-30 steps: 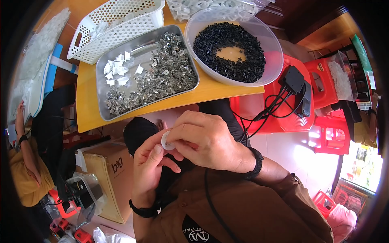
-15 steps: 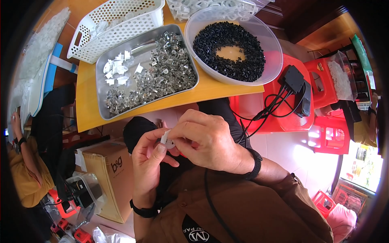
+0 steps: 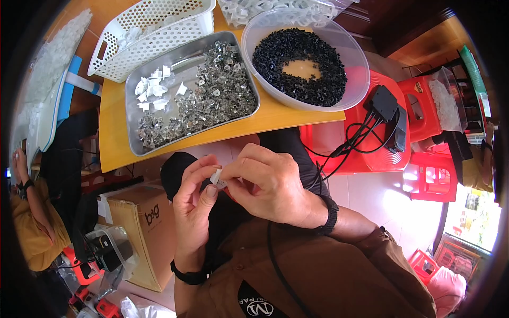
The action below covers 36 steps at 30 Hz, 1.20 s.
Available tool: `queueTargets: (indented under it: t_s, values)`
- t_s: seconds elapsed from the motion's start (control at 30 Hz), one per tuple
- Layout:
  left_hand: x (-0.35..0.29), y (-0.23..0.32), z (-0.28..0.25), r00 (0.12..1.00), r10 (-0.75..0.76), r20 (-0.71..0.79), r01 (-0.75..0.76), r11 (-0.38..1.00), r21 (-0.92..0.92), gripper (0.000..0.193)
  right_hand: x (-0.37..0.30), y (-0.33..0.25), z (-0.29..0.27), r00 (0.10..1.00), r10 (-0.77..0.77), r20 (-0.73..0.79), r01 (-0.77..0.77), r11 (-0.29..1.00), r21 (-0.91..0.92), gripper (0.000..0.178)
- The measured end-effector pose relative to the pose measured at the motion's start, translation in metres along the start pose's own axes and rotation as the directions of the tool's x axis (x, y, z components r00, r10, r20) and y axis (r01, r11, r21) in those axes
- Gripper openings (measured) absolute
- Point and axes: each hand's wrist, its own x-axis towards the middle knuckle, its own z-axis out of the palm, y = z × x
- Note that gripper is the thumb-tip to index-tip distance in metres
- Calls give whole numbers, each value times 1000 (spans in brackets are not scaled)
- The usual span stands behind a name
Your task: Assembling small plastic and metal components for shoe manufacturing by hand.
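"fingers (image 3: 246, 168): wide or narrow?"
"narrow; left hand (image 3: 192, 199) and right hand (image 3: 278, 185) pinch a small white piece (image 3: 217, 177) between them."
"room around?"
"open gap, then the yellow table's (image 3: 113, 119) near edge."

Carton (image 3: 140, 236) bears dark lettering (image 3: 152, 214); shirt (image 3: 328, 259), white, perhaps partial.

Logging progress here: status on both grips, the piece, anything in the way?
Left grip holding small white piece. Right grip curled on it too, partly covering it. Metal tray of loose parts beyond, apart from both.
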Motion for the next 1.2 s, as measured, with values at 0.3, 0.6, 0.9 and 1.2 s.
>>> queueTargets:
  t_s: [0.3, 0.6, 0.9, 1.2]
  values:
    - [2, 0, 3, 994, 111, -19, -107, 984, 145, 24, -2, 10, 4, 1000, -9, -25, 8, 1000, -21, 15]
    - [-2, -4, 12, 995, -74, -68, 69, 995, -69, 28, -1, 12, 1, 997, 2, 72, -3, 1000, 15, 17]
    - [-1, 7, 20, 986, -148, -81, 125, 964, -235, 29, -6, 18, 3, 987, -150, -50, 149, 988, -38, 19]
    - [-3, 7, 29, 989, -9, -148, 14, 999, 34, 28, -6, 23, 6, 976, -192, -105, 195, 980, 21, 25]
